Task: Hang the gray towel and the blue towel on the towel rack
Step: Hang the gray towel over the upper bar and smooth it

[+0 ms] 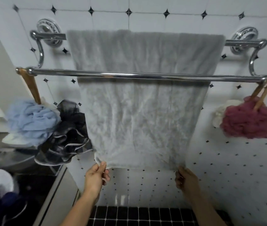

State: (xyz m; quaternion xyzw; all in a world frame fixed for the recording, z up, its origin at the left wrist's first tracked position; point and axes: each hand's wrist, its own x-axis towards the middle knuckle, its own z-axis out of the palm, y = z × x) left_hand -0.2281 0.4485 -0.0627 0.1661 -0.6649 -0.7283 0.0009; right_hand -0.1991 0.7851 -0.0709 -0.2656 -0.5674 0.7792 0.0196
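Note:
The gray towel (142, 111) hangs over the rear, upper bar of the chrome towel rack (56, 72) and falls behind the front bar. My left hand (97, 176) pinches its lower left corner. My right hand (186, 178) grips its lower right corner. Both hands hold the bottom hem out towards me. A dark blue bundle (4, 203) lies at the lower left; I cannot tell whether it is the blue towel.
A light blue bath pouf (31, 118) and a black one (67, 136) hang from the rack's left end. A dark red pouf (246, 121) hangs from the right end. White tiled wall behind, black tiled floor (145, 216) below, dark counter with sink (15, 159) at left.

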